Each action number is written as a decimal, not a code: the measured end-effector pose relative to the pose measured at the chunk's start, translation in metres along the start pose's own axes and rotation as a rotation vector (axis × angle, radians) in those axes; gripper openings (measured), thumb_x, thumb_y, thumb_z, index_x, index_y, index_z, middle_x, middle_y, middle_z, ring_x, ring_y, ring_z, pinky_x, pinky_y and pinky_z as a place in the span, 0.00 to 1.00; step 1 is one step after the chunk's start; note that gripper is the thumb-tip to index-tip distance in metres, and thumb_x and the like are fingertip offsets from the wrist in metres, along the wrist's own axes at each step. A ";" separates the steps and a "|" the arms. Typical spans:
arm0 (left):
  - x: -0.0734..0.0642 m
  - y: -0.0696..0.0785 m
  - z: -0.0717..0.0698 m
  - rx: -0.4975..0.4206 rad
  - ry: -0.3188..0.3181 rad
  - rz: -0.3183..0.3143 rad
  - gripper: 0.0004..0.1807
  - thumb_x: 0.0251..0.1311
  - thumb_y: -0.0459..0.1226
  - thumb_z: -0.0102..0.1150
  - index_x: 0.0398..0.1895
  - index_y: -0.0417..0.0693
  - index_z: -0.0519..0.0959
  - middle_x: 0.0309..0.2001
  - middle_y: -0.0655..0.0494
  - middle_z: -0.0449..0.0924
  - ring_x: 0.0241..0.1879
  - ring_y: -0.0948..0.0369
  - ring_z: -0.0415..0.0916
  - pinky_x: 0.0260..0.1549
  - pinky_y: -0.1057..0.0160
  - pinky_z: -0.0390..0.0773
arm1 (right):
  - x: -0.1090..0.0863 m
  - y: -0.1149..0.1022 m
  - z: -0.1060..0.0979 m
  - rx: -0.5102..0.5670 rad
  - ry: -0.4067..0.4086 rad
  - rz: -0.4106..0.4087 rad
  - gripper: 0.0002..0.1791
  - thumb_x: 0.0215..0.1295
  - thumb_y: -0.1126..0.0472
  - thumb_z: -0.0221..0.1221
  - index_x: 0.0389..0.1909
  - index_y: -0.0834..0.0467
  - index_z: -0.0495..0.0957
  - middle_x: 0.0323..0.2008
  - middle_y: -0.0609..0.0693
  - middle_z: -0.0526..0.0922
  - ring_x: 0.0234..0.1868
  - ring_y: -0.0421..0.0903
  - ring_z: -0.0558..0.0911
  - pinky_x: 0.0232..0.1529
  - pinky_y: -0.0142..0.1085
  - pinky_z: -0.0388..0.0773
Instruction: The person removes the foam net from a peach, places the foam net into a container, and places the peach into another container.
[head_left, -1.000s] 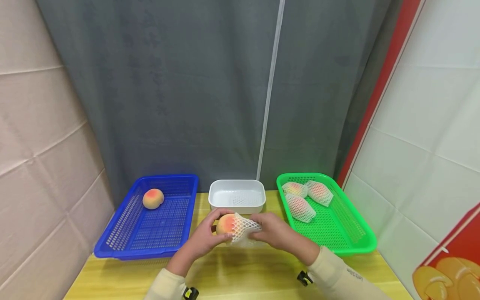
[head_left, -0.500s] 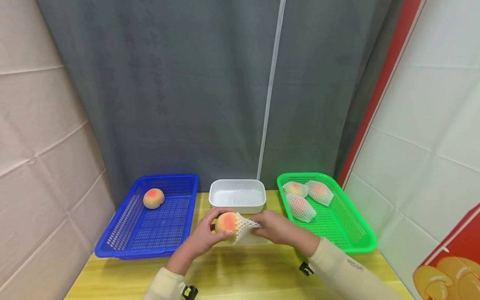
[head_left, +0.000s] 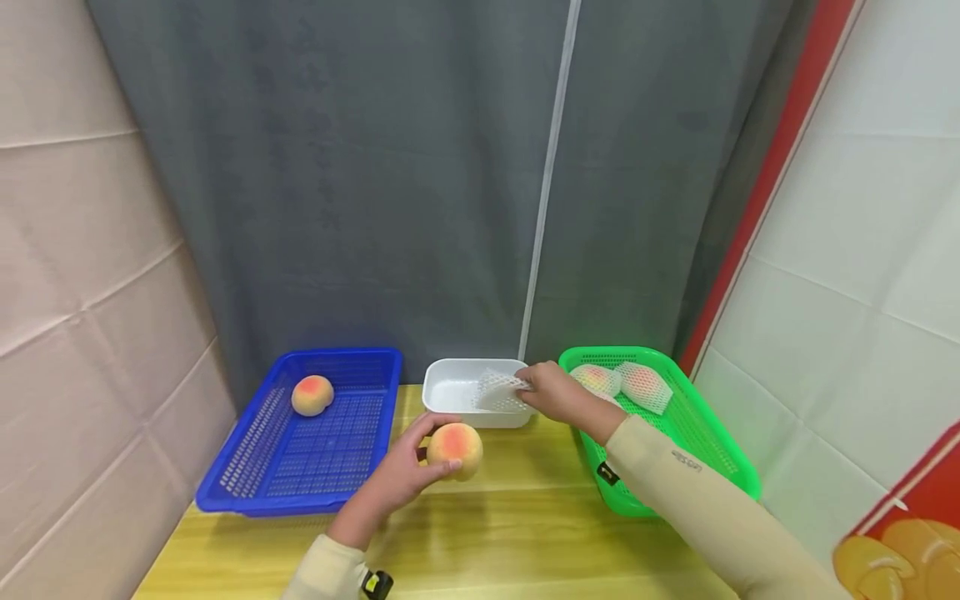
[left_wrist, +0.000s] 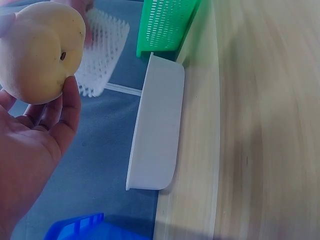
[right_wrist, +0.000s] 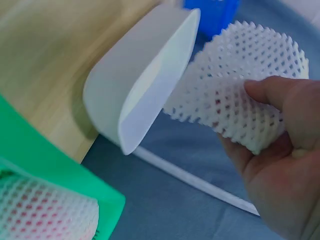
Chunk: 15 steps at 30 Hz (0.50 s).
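Note:
My left hand (head_left: pixel 405 467) grips a bare peach (head_left: pixel 456 451) above the table, in front of the white bin. The left wrist view shows the peach's (left_wrist: pixel 42 55) pale underside with a small dark stem spot, fingers curled round it. With thumb and fingers, my right hand (head_left: pixel 553 392) pinches a white foam net sleeve (head_left: pixel 498 392) over the white bin (head_left: pixel 450 396). Nothing is inside the sleeve (right_wrist: pixel 240 85), which hangs loosely spread in the right wrist view, beside the bin's rim.
A blue basket (head_left: pixel 296 496) on the left holds one bare peach (head_left: pixel 312 396). On the right stands a green basket (head_left: pixel 720 433) with several net-wrapped peaches (head_left: pixel 647 388), partly covered by my right arm. A grey curtain (head_left: pixel 375 208) hangs behind the table.
The foam net sleeve has come off the peach. My right hand has carried it up and forward over the white bin, while my left hand still holds the peach in nearly the same place.

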<state>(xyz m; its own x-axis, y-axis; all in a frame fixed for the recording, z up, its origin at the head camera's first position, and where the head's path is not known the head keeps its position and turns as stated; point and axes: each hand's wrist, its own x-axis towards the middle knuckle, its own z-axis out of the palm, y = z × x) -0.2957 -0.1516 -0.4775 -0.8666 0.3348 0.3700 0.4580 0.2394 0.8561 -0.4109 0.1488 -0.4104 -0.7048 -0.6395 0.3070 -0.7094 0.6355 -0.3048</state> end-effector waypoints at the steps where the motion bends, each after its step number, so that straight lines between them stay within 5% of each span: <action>1: 0.000 0.000 0.000 0.001 0.002 -0.003 0.32 0.66 0.37 0.78 0.72 0.44 0.78 0.65 0.48 0.77 0.62 0.48 0.75 0.57 0.54 0.83 | 0.005 0.004 0.001 -0.023 0.005 0.007 0.11 0.75 0.66 0.69 0.30 0.56 0.81 0.21 0.41 0.75 0.26 0.39 0.73 0.32 0.36 0.75; 4: 0.000 0.001 0.000 -0.001 0.003 -0.011 0.33 0.67 0.37 0.77 0.72 0.42 0.77 0.65 0.47 0.77 0.62 0.47 0.75 0.58 0.54 0.82 | 0.018 0.013 0.007 -0.092 0.014 0.064 0.02 0.75 0.65 0.69 0.40 0.59 0.86 0.31 0.48 0.88 0.32 0.45 0.85 0.38 0.42 0.84; 6: -0.001 0.002 -0.001 -0.001 0.004 -0.019 0.33 0.67 0.37 0.77 0.73 0.42 0.77 0.65 0.47 0.77 0.62 0.48 0.75 0.58 0.52 0.82 | 0.026 0.017 0.011 -0.128 0.024 0.094 0.05 0.75 0.66 0.69 0.48 0.61 0.88 0.39 0.53 0.92 0.39 0.50 0.90 0.45 0.47 0.88; 15: -0.003 0.000 -0.002 0.004 0.016 -0.030 0.31 0.67 0.38 0.78 0.72 0.50 0.78 0.65 0.48 0.77 0.62 0.47 0.75 0.58 0.52 0.82 | 0.055 0.035 0.029 -0.242 0.078 0.093 0.06 0.73 0.68 0.69 0.47 0.59 0.86 0.42 0.53 0.91 0.44 0.54 0.90 0.49 0.49 0.88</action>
<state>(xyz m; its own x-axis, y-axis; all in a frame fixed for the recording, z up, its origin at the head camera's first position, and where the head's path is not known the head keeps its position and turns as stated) -0.2931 -0.1542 -0.4780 -0.8828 0.3129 0.3503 0.4329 0.2524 0.8654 -0.4747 0.1231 -0.4306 -0.7584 -0.5439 0.3592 -0.6141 0.7810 -0.1137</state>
